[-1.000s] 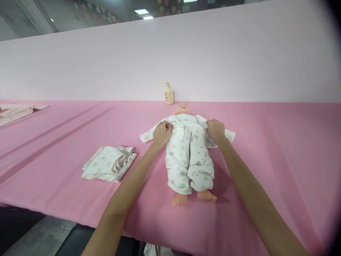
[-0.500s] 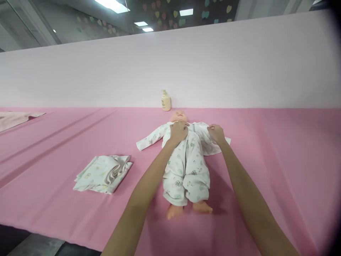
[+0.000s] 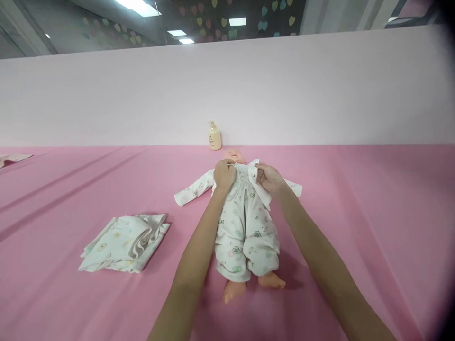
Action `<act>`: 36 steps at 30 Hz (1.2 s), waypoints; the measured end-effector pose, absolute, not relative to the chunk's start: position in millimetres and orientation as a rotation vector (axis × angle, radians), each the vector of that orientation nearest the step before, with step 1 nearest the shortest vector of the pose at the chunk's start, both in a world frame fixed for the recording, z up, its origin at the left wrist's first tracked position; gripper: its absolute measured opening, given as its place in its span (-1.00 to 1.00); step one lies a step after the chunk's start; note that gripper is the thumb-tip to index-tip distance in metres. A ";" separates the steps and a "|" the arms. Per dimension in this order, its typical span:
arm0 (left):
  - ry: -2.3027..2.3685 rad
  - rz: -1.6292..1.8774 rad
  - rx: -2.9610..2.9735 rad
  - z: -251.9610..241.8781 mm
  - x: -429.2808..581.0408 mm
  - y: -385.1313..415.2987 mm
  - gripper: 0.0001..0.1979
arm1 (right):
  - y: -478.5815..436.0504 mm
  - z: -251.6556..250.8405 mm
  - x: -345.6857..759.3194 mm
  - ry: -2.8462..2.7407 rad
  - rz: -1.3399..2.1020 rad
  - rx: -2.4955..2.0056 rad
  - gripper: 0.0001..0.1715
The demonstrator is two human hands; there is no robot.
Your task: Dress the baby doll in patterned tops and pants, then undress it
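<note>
A baby doll (image 3: pixel 233 155) lies on its back, feet toward me, in white printed trousers (image 3: pixel 232 227) and a white long-sleeved baby shirt (image 3: pixel 195 191). The shirt's front is parted at the chest. My left hand (image 3: pixel 224 175) is closed on the shirt's edge near the neck, on the doll's left-hand side in view; its fingertips are partly hidden. With my right hand (image 3: pixel 269 178) I pinch the other front edge of the shirt, which is lifted off the chest. Both bare feet of the doll stick out of the trouser legs.
A folded printed cloth (image 3: pixel 124 241) lies left of the doll on the pink sheet (image 3: pixel 355 265). Behind the doll's head a cream pump bottle (image 3: pixel 214 137) stands against the white wall (image 3: pixel 106 99). Part of a pale pink cloth (image 3: pixel 14 158) shows at the far left.
My right hand has moved left, bringing the shirt's front edge in over the chest and lifting it. My left hand has shifted slightly left, to the shirt's edge near the neck. The view has shifted slightly.
</note>
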State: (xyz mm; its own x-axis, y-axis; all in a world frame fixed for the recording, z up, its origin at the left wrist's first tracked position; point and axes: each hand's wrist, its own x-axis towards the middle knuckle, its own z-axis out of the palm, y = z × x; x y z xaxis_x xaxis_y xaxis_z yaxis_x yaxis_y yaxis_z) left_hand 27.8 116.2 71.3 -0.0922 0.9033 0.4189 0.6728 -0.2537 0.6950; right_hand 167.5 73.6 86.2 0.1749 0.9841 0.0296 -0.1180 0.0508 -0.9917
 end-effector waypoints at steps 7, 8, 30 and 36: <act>1.912 0.867 2.233 70.9 21.2 115.6 -0.67 | 88.3 115.0 149.0 -1.605 0.966 -1.269 -0.82; 1.902 0.866 2.238 70.9 20.6 116.2 -0.66 | 95.9 112.5 144.7 -1.588 0.790 -1.375 -0.81; 1.940 0.946 2.073 55.8 21.3 152.9 -0.69 | 136.0 41.8 119.4 -1.483 0.200 -1.740 -0.61; 2.027 0.909 2.046 57.7 27.3 164.4 -0.63 | 139.5 39.2 121.9 -1.476 0.183 -1.790 -0.59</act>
State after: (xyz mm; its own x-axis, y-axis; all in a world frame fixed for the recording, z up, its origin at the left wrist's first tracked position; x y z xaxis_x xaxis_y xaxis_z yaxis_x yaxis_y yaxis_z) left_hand 27.3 164.4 57.7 -0.0778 0.9426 0.3248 0.8695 -0.0953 0.4847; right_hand 121.9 139.5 39.2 0.3115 0.8798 0.3591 0.7654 -0.0084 -0.6435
